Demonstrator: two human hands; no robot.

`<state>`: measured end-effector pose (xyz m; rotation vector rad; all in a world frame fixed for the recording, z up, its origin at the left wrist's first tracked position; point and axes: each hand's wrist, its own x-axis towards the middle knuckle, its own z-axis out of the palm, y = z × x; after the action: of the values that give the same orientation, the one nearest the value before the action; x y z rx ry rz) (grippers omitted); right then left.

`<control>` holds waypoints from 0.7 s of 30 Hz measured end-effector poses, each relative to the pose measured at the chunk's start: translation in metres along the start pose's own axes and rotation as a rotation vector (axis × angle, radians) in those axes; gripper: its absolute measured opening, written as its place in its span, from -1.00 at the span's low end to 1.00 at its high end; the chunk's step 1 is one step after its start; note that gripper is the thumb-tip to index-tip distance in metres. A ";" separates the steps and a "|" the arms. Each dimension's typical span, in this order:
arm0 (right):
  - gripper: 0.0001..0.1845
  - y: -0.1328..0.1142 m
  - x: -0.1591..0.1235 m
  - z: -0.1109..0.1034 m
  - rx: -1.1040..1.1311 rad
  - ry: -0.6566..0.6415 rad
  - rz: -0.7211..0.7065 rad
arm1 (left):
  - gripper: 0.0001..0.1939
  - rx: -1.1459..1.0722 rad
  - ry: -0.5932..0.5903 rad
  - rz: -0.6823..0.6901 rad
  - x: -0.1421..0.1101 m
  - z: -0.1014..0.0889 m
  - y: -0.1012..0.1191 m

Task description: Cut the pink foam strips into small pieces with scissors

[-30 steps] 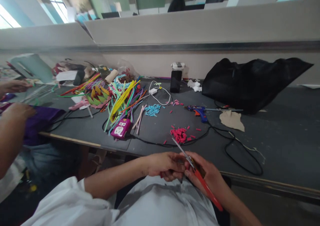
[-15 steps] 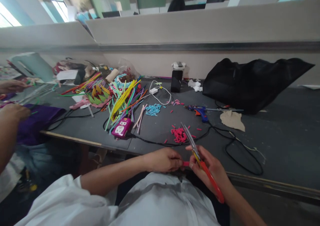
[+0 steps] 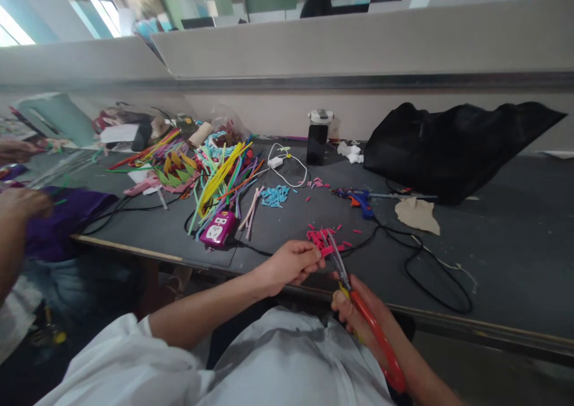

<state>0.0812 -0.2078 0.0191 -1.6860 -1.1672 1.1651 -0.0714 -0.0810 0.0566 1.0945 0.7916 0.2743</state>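
I see the pink strip [image 3: 327, 251] right at the fingertips of the left hand [image 3: 289, 265], jutting out past them toward the right. Its free part runs to the scissors' blades [image 3: 337, 253] and appears to cross them; whether the edges touch it I can't tell from here.

My left grip is closed to a pinch — thumb and forefinger together on the strip's near end, the other fingers curled under. The right hand [image 3: 359, 325], nearer to me and to the right of that pinch, is wrapped round the red and yellow handles of the scissors [image 3: 368, 317], with the blades parted in a narrow V and their tips pointing away from me.

Just beyond the pinch lies a loose pile of pink pieces [image 3: 315, 236], partly behind the blades. Farther out past the left hand I make out a heap of blue pieces [image 3: 275, 197], and left of that a few pale pink strips [image 3: 251, 214] beside a purple power socket [image 3: 219, 229]. Beyond the right hand is a blue glue gun [image 3: 364, 207], with a beige scrap [image 3: 418, 215] to its right — and a black bag [image 3: 448, 155] behind that.
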 end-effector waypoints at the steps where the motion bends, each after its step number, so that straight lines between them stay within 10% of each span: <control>1: -0.33 -0.001 -0.001 0.003 -0.004 0.000 0.005 | -0.67 -0.003 0.000 0.004 0.000 0.001 0.000; 21: -0.45 -0.019 0.002 0.002 -0.037 -0.080 -0.055 | -0.76 0.057 0.065 0.037 0.005 0.007 0.000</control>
<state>0.0748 -0.1999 0.0353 -1.6375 -1.2835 1.1932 -0.0634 -0.0830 0.0557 1.1599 0.8413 0.3215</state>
